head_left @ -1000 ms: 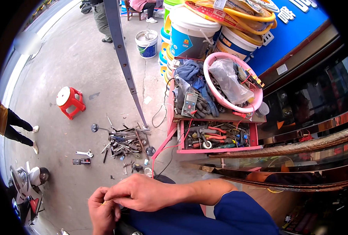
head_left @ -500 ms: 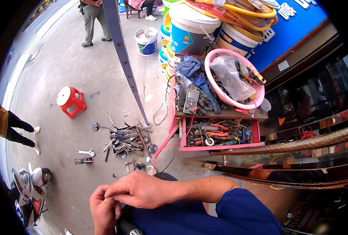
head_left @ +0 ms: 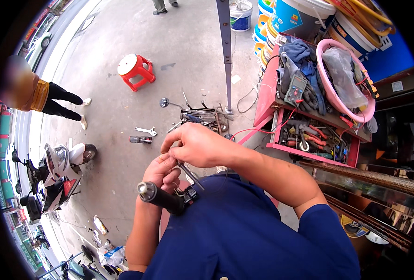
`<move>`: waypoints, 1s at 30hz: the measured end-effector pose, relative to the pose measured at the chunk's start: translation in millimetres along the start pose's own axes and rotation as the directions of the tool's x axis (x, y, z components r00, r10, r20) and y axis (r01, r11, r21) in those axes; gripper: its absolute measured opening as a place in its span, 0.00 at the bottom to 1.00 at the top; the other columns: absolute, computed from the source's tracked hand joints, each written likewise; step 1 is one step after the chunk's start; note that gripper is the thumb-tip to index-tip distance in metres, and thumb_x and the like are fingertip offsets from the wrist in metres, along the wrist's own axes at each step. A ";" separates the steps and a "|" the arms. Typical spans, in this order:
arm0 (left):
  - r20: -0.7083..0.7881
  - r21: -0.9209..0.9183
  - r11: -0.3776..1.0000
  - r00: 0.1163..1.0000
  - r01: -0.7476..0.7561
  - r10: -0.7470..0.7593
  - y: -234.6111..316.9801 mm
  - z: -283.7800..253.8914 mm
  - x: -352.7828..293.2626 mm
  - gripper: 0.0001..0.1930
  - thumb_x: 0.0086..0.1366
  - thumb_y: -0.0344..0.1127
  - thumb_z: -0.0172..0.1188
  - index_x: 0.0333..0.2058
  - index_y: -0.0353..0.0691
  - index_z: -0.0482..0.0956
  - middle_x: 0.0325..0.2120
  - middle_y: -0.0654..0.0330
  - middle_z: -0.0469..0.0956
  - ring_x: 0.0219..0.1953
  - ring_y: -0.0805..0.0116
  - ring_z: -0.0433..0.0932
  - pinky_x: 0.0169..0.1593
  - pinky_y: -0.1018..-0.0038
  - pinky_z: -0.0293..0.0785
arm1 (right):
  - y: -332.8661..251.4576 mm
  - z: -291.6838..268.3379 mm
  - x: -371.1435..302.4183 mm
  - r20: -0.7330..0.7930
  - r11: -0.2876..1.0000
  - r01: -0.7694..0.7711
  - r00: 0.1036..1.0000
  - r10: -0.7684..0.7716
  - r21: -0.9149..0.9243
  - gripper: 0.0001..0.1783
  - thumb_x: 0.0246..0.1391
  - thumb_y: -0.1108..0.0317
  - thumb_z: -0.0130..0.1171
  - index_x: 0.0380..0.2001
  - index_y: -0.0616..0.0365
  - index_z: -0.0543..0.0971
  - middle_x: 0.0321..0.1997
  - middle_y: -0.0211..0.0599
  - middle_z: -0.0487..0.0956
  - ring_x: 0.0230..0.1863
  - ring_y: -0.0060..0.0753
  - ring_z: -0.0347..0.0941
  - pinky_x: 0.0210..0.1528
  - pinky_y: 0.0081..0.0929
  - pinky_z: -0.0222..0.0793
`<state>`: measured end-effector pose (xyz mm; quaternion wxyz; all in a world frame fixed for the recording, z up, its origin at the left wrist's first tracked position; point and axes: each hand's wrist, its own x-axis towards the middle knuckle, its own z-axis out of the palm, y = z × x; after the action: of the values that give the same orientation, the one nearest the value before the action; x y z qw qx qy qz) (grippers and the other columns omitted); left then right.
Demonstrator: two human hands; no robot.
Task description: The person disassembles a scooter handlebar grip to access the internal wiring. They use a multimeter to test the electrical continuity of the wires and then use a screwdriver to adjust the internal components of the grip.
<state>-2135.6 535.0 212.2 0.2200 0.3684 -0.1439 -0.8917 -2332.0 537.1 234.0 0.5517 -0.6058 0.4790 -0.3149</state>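
My left hand [head_left: 159, 170] and my right hand [head_left: 195, 145] meet in front of my body, fingertips pinched together. Whatever lies between them is too small and covered to make out. Just below the fingers is a black handlebar grip [head_left: 162, 198] with a pale, bare end. A black switch block [head_left: 188, 193] sits at its inner end, and a grey metal lever [head_left: 191, 176] slants past my right hand. Thin strands by the switch block are too fine to tell apart.
Tools [head_left: 207, 116] lie heaped on the concrete, an adjustable wrench [head_left: 146, 131] beside them. At right, a pink drawer [head_left: 330, 161] of pliers stands open below a multimeter [head_left: 295, 91] and a pink basin [head_left: 326, 88]. A red stool [head_left: 137, 72], scooter [head_left: 60, 172] and person [head_left: 53, 95] are at left.
The view has swung left and down, showing more of my torso and the handlebar grip. My hands stay pinched together; they appear higher and farther right in the picture.
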 end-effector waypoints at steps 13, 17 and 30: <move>0.041 -0.029 0.999 0.999 -0.021 0.023 2.3 -15.4 -4.9 0.06 0.74 0.35 0.49 0.42 0.43 0.73 0.14 0.69 0.63 0.09 0.82 0.57 0.10 0.86 0.55 | -9.1 7.0 9.9 0.033 0.999 -0.041 0.999 0.042 -0.030 0.17 0.48 0.70 0.53 0.40 0.64 0.83 0.38 0.53 0.83 0.42 0.46 0.80 0.50 0.34 0.73; 0.001 -0.022 1.000 1.000 -0.016 0.016 2.4 -15.5 -4.2 0.05 0.74 0.35 0.49 0.42 0.43 0.72 0.14 0.69 0.63 0.09 0.82 0.57 0.10 0.86 0.55 | -4.1 8.6 10.4 0.021 0.999 -0.030 0.999 0.030 -0.010 0.17 0.48 0.70 0.53 0.40 0.64 0.83 0.39 0.52 0.83 0.43 0.45 0.80 0.50 0.33 0.73; 0.018 0.004 0.999 0.999 -0.038 0.038 1.3 -12.6 -6.5 0.07 0.74 0.35 0.49 0.43 0.40 0.73 0.19 0.66 0.67 0.10 0.83 0.58 0.10 0.86 0.55 | -3.3 7.7 0.9 -0.044 0.997 0.056 0.998 -0.054 0.062 0.31 0.54 0.64 0.58 0.59 0.67 0.67 0.31 0.49 0.80 0.36 0.40 0.79 0.42 0.33 0.73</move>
<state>-2122.0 535.9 207.9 0.2349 0.3580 -0.1546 -0.8904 -2323.9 538.8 235.6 0.5513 -0.5944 0.4635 -0.3575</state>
